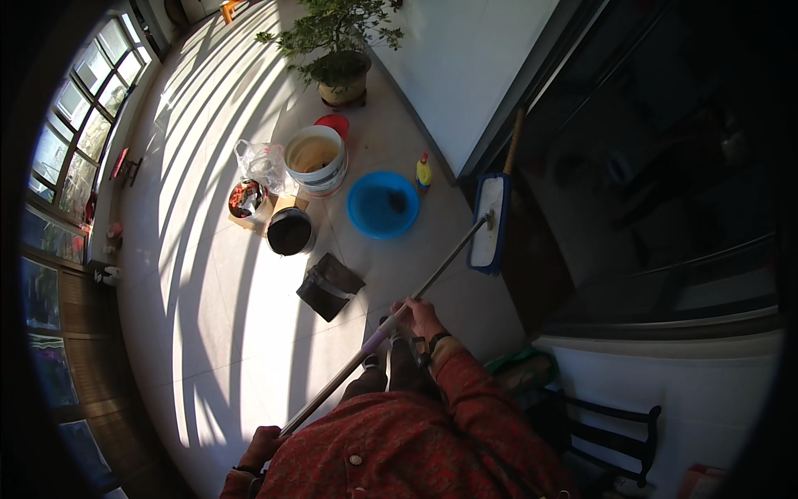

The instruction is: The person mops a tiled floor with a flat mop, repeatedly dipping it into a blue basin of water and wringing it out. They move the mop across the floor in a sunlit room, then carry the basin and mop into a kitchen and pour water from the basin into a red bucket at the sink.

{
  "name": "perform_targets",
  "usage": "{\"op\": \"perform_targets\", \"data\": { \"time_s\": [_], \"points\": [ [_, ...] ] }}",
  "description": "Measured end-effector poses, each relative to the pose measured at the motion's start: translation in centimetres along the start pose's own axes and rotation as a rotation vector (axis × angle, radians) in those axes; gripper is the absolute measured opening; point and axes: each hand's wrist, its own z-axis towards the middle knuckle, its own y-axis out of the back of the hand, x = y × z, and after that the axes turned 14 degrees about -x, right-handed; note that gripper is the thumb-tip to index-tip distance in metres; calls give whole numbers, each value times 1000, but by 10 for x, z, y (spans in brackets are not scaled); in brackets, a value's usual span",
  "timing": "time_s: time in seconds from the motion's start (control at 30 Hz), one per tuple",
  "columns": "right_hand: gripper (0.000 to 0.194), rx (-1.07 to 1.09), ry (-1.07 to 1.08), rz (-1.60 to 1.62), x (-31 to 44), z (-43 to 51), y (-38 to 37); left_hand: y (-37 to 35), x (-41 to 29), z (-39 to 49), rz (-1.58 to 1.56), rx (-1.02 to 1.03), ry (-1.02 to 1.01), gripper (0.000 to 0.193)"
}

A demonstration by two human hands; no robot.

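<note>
A flat mop's long metal handle [336,382] slants across my body from lower left to upper right. Near its rear end my left hand [265,444] grips it, low beside my red jacket. Further up, my right hand [419,318] is closed around the pole, just above a purple and white section. The mop head [488,224], a white plate edged with blue fringe, lies at the right by the dark threshold [530,262] of a glass door. A blue basin [383,204] with water and a dark cloth-like lump stands left of the mop head.
A yellow bottle [423,173] stands beside the basin. Further left are a white bucket [316,159], a dark-filled pail [290,231], a tub of red scraps [247,199] and a plastic bag [262,163]. A dark dustpan-like object [330,287] lies nearer. A potted tree [341,81] is behind; a black chair [611,430] stands right.
</note>
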Motion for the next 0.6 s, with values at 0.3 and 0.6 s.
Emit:
{"op": "perform_targets", "data": {
  "time_s": [0.3, 0.6],
  "points": [
    [16, -41, 135, -97, -8, -16, -9, 0, -8, 2, 421, 167, 14, 46],
    [17, -127, 254, -272, -14, -23, -15, -16, -14, -1, 398, 120, 95, 45]
  ]
}}
